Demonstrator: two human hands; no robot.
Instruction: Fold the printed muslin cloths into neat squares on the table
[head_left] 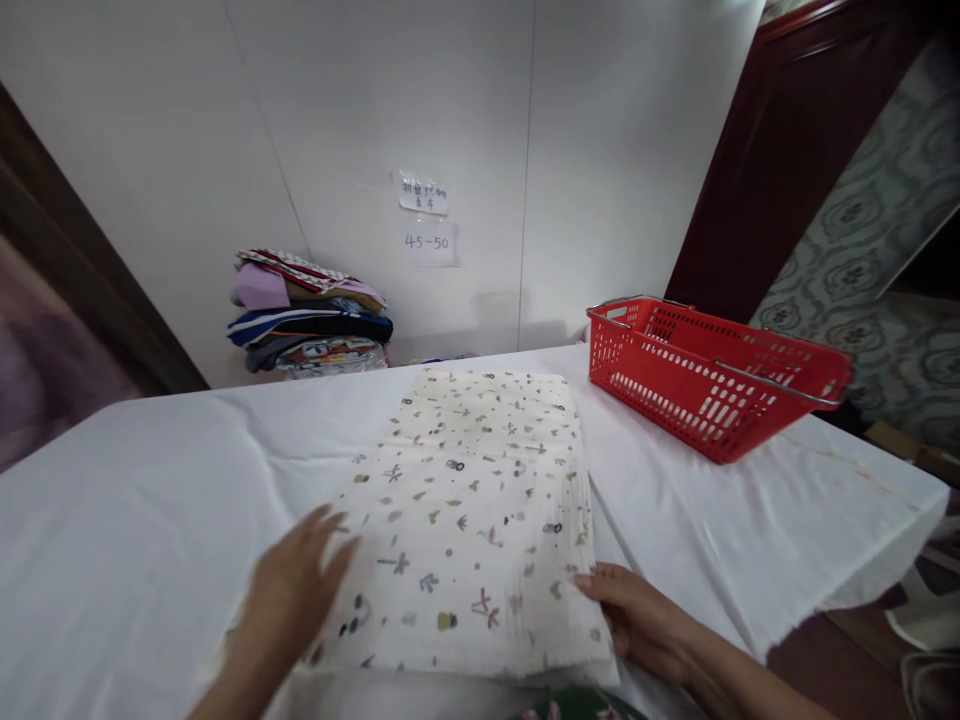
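A cream cloth (480, 500) printed with small plants and shapes lies folded in layers on the white-covered table (195, 480), its near edge close to me. My left hand (289, 575) hovers over or rests at the cloth's left edge, fingers spread and somewhat blurred. At the right edge, near the front corner, my right hand (637, 615) pinches the cloth, the thumb on top and the other fingers partly hidden beside it.
A red plastic basket (712, 375) with metal handles stands at the table's back right. Folded clothes (311, 315) are piled at the back left, by a white wall (360, 120) bearing two paper labels (431, 243). The table's right edge drops off beyond the basket.
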